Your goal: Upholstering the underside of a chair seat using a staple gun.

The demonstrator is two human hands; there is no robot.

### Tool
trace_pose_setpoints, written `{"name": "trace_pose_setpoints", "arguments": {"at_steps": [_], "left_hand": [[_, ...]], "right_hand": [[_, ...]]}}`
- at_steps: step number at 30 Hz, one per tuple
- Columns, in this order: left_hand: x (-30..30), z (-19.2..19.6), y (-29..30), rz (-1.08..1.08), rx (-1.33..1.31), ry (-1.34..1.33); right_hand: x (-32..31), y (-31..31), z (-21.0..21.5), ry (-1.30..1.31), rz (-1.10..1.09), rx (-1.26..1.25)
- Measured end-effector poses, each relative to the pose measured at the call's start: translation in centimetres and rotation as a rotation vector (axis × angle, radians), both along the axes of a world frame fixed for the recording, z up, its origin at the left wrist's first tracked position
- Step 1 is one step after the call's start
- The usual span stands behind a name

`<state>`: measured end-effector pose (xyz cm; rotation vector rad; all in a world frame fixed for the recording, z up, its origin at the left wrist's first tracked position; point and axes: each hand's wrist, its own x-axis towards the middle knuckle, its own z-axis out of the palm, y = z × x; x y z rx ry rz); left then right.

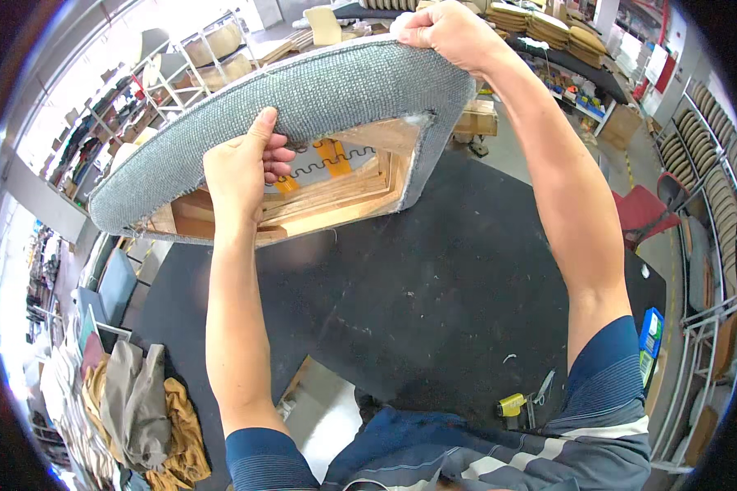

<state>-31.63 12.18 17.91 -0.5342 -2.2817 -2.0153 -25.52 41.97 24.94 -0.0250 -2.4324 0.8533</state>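
A padded furniture piece [319, 90] covered in grey-blue woven fabric stands tilted up on the dark table [434, 311]. Its open side shows a bare wooden frame [336, 214], zigzag springs and orange strips inside. My left hand [241, 168] grips the fabric-covered rail by the opening, thumb up on the cloth and fingers curled at the inner edge. Up at the far right corner, my right hand [450, 34] pinches the top fabric edge. The fabric wraps round the right end, where a whitish tuft of padding [418, 119] pokes out.
A yellow-and-metal tool [513, 405] lies near the table's front edge, with a blue-and-green box [650, 334] at the right. Brown and grey cloths [143, 401] heap at the lower left. A red chair [645, 211] and racks of curved pieces [700, 139] stand to the right.
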Motion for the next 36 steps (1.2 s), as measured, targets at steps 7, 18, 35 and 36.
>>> {"name": "trace_pose_setpoints", "arguments": {"at_steps": [7, 18, 35, 36], "left_hand": [[-0.4, 0.5, 0.6, -0.005, -0.001, 0.013], [-0.1, -0.5, 0.0, 0.004, 0.002, 0.020], [1.9, -3.1, -0.1, -0.097, 0.159, -0.017], [2.1, -3.1, 0.0, -0.086, 0.152, -0.007]], "right_hand": [[1.3, -0.6, 1.5, 0.077, 0.158, 0.200], [2.0, 1.6, -2.1, 0.321, 0.052, 0.008], [4.5, 2.2, -4.9, 0.167, 0.057, -0.200], [4.5, 2.7, -5.2, 0.226, 0.079, -0.136]]}}
